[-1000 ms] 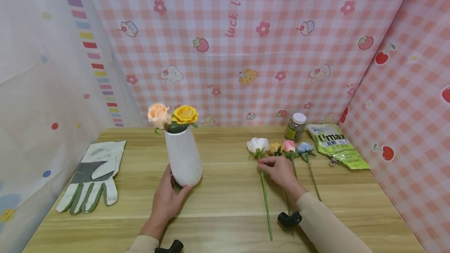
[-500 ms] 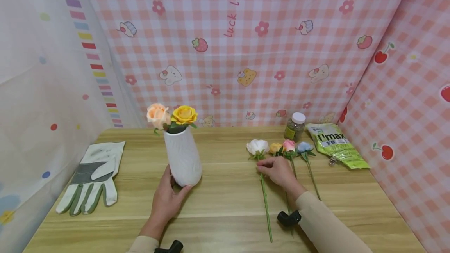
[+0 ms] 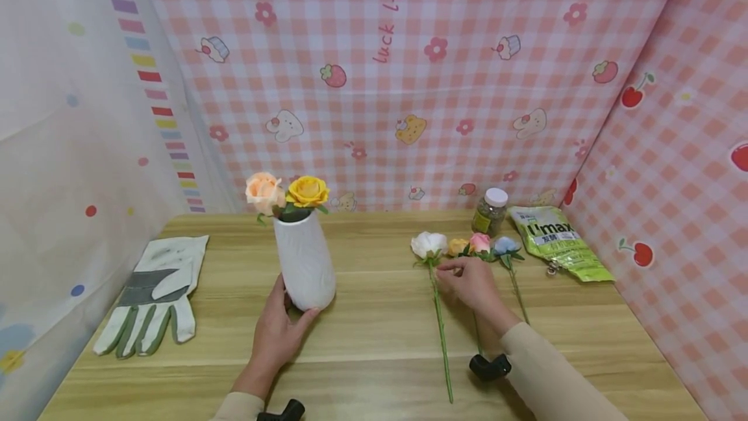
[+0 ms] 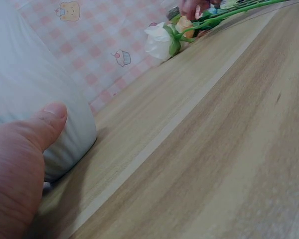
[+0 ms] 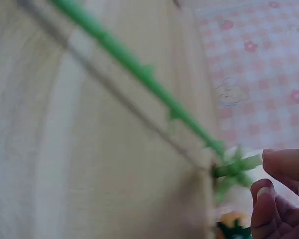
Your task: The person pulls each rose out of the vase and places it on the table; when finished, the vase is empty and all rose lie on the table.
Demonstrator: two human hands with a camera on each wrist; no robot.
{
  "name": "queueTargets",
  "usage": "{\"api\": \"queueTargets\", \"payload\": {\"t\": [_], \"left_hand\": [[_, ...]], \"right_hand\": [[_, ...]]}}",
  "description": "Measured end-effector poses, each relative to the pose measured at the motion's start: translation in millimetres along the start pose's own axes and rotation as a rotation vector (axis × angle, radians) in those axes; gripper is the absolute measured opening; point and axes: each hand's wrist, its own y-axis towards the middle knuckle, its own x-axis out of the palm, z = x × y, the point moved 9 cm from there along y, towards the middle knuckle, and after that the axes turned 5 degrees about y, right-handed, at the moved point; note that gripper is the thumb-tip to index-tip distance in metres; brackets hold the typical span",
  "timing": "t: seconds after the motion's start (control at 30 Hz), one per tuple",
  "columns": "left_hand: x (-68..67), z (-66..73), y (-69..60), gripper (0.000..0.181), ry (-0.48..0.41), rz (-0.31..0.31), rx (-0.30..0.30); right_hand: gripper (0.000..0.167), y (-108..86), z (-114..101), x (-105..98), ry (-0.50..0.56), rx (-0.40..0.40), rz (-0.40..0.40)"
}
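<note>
My left hand [image 3: 280,327] holds the white vase [image 3: 305,262] low down, with the thumb [image 4: 52,119] against its side in the left wrist view. A peach rose [image 3: 265,192] and a yellow rose [image 3: 308,191] stand in the vase's mouth. At the right lies a white rose [image 3: 429,243] with a long green stem [image 5: 134,67]. Close beside that stem, just below the bloom, is my right hand [image 3: 470,284]. A gap shows between its thumb and finger in the right wrist view, with nothing pinched there. Its forearm partly hides the other stems.
Orange [image 3: 458,247], pink [image 3: 480,243] and blue flowers [image 3: 506,245] lie right of the white rose. Behind them stand a lidded jar [image 3: 489,212] and a green pouch [image 3: 558,242]. A work glove [image 3: 153,294] lies at the left. Checked cloth [image 3: 374,89] hangs at the back.
My right hand has let go of the white rose's stem and shifted slightly right. The white rose lies almost where it was. My left hand and the vase have stayed in place.
</note>
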Motion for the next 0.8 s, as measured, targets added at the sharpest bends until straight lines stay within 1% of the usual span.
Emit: {"api": "queueTargets", "payload": {"t": [0.07, 0.17, 0.33, 0.43, 0.67, 0.8], "left_hand": [[-0.5, 1.3, 0.0, 0.09, 0.004, 0.005, 0.008], [-0.4, 2.5, 0.1, 0.09, 0.006, 0.0, 0.011], [0.4, 2.5, -0.2, 0.091, 0.016, -0.008, 0.004], [0.9, 1.5, -0.7, 0.092, 0.021, -0.006, -0.001], [0.8, -0.6, -1.4, 0.094, 0.019, -0.013, -0.016], [-0.4, 1.3, -0.8, 0.094, 0.004, -0.011, -0.009]], "right_hand": [[0.013, -1.3, -12.8, -8.7, -0.042, -0.048, 0.029], [0.016, -2.6, -34.8, -17.1, -0.044, -0.109, 0.037], [0.02, -8.0, -80.0, -18.8, 0.025, -0.161, -0.004], [0.02, -13.5, -112.3, -13.9, 0.08, -0.195, -0.031], [0.016, -29.3, -192.3, 6.8, 0.169, -0.366, -0.072], [0.019, -37.7, -235.9, 20.2, 0.19, -0.436, -0.111]]}}
